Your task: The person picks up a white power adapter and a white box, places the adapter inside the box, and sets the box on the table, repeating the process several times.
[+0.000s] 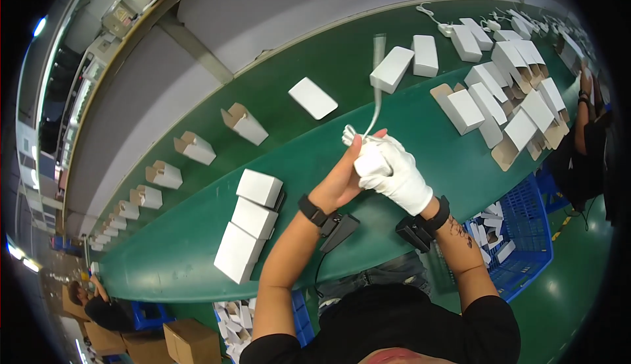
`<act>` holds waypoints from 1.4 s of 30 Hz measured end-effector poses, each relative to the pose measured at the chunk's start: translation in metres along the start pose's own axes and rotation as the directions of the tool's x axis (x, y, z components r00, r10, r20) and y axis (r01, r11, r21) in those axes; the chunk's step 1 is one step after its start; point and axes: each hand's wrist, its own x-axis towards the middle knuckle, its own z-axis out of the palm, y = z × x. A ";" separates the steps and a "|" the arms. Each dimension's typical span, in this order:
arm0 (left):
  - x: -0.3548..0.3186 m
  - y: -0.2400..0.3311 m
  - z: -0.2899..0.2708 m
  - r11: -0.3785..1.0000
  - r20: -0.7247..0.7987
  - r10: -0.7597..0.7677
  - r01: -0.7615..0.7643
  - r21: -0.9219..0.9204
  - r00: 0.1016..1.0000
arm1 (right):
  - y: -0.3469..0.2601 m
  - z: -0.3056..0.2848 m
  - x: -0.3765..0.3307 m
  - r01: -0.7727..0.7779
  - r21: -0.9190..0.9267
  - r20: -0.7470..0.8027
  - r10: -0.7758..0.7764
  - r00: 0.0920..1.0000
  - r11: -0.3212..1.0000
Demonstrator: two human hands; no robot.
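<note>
both hands (406, 179) around white block (372, 163)

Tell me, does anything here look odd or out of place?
One thing: the right hand wears a white glove, while the left hand is bare. Also, the open white boxes at right overlap in a loose jumble, unlike the spaced row at left.
</note>
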 end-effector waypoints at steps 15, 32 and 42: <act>0.083 0.107 -0.140 -0.519 0.155 0.248 -0.004 0.855 0.956 | -0.049 -0.056 -0.061 -0.365 0.928 0.350 0.156 0.924 0.081; 0.021 0.031 -0.039 0.502 0.384 -0.236 -0.226 0.835 0.893 | -0.010 -0.050 -0.072 -0.466 0.876 0.477 0.371 0.796 -0.125; 0.023 -0.007 -0.024 0.236 0.350 -0.100 -0.320 0.917 0.931 | -0.017 -0.071 -0.015 -0.013 -0.573 0.397 0.292 0.870 0.819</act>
